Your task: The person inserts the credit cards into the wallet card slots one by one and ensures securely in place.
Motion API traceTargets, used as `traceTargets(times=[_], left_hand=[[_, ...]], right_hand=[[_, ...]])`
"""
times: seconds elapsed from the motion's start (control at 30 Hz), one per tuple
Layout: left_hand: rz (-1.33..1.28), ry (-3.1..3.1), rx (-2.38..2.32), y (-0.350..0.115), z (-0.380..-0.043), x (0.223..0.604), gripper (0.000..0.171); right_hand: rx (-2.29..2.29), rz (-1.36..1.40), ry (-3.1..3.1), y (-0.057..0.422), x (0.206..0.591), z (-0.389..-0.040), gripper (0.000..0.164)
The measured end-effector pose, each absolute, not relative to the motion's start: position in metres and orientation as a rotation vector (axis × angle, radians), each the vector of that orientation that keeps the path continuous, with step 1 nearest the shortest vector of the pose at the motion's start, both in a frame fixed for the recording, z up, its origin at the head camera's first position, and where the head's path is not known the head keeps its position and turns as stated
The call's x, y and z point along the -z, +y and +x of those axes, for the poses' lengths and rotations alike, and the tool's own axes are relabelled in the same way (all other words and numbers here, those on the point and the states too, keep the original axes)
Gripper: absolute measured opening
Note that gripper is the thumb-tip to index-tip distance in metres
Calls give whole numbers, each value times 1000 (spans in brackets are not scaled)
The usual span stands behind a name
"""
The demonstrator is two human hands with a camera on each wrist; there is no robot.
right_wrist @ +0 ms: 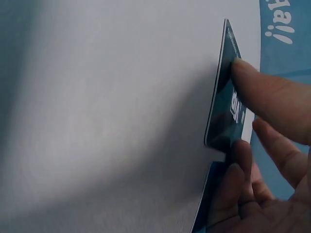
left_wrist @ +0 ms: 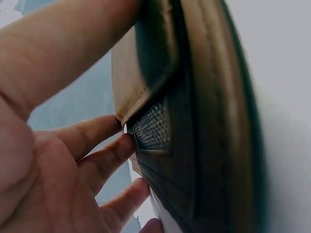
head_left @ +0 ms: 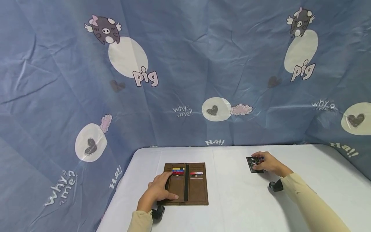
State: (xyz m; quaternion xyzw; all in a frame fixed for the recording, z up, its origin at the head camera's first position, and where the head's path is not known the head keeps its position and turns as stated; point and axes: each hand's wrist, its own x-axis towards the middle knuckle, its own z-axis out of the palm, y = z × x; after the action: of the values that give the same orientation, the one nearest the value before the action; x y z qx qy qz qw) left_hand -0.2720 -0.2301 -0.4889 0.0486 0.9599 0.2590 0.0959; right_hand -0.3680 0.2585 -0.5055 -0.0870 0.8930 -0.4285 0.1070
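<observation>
A brown bifold wallet (head_left: 200,193) lies spread on the table, with a dark band down its fold. Colourful cards (head_left: 178,169) show in its left slots, and a reddish card (head_left: 196,173) shows in a right slot. My left hand (head_left: 157,188) rests at the wallet's left side, thumb across the lower panel, fingertips touching its edge in the left wrist view. Toward the table's far right, my right hand (head_left: 269,162) holds a black card (right_wrist: 221,111) with white lettering between thumb and fingers. A blue card-like edge (right_wrist: 208,189) shows below it, partly hidden by fingers.
The white table (head_left: 229,193) ends at a blue printed cloth (head_left: 179,129) hanging behind it. Black wrist devices (head_left: 276,186) sit under both sleeves, close to the tabletop. White tabletop lies between the wallet and the right hand.
</observation>
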Motion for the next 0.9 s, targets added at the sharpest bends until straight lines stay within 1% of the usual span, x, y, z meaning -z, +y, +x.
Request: traceTargets(times=[0.33,0.53,0.9], left_hand=[[145,2859,-756,-232,-276,492,105],[150,2852,-764,-231,-275,493,104],[142,2851,-759,-230,-274,492,104]], right_hand=[[1180,-265,2662,256,502,-369,62],[1157,-224,2641,257,500,-370,62],[1174,-154,2629,255,504,-368,55]])
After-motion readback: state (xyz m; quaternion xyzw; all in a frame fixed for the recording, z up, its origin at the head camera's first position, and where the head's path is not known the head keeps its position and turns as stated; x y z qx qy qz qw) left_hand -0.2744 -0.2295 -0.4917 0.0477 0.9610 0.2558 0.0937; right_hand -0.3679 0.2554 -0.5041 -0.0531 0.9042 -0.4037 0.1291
